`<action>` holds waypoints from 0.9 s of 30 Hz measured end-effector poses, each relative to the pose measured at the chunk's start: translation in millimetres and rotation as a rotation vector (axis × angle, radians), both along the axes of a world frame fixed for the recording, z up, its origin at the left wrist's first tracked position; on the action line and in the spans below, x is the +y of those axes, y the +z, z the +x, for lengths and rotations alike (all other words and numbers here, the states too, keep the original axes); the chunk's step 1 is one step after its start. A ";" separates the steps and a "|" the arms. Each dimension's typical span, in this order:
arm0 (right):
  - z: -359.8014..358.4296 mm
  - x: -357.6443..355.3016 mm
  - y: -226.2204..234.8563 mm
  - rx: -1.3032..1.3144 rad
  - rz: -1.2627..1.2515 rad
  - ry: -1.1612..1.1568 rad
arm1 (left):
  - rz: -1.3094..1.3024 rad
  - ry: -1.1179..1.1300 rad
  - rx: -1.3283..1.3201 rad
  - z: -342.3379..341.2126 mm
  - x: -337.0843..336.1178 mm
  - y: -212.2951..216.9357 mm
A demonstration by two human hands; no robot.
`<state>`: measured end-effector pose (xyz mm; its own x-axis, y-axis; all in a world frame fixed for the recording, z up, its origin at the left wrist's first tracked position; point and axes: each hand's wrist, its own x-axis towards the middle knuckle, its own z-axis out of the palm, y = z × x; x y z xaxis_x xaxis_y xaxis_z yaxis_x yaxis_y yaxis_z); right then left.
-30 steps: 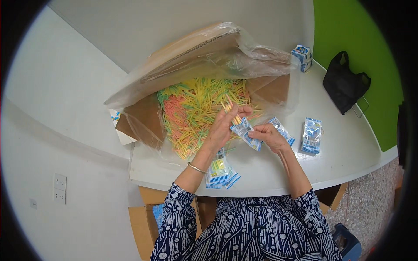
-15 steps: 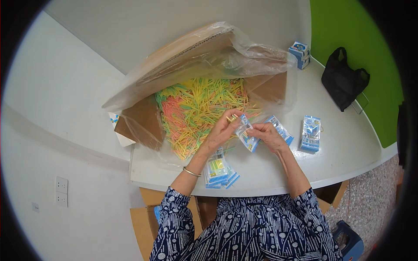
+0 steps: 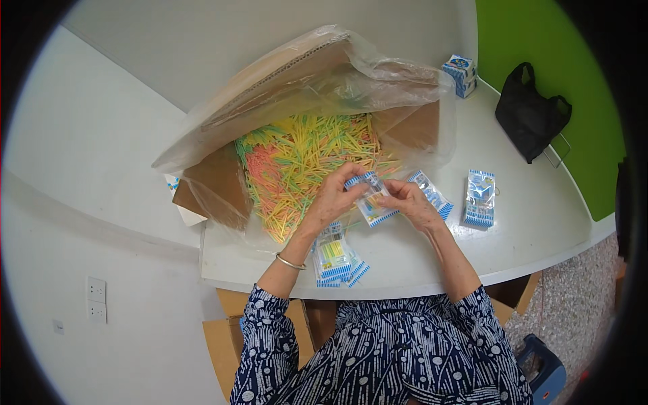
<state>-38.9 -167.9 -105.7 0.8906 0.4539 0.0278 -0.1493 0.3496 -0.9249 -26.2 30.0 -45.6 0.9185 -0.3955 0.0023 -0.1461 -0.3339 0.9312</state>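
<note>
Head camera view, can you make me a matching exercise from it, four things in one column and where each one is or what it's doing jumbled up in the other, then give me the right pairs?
Column one
1. Right hand
2. Silver bangle
3. Colourful sticks
4. Black bag

Column two
A. In front of the green panel
B. Gripping a blue-striped packet
C. In the plastic-lined cardboard box
D. Around the left forearm

Right pairs: 1-B, 2-D, 3-C, 4-A
</note>
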 end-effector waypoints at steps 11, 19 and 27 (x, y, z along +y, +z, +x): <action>-2.9 -8.7 -1.1 0.047 -0.215 0.191 | 0.157 -0.144 -0.092 -4.2 -13.1 7.1; -1.9 -5.4 -5.4 0.079 -0.173 0.248 | 0.224 -0.166 -0.103 -3.6 -17.8 17.7; -14.6 3.2 4.3 0.017 -0.192 0.246 | 0.160 -0.173 -0.088 -11.4 -1.2 7.0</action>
<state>-53.4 -164.7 -101.3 0.7528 0.6516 -0.0929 -0.2235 0.1203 -0.9673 -37.6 28.8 -38.6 0.8362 -0.5483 0.0042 -0.2922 -0.4390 0.8496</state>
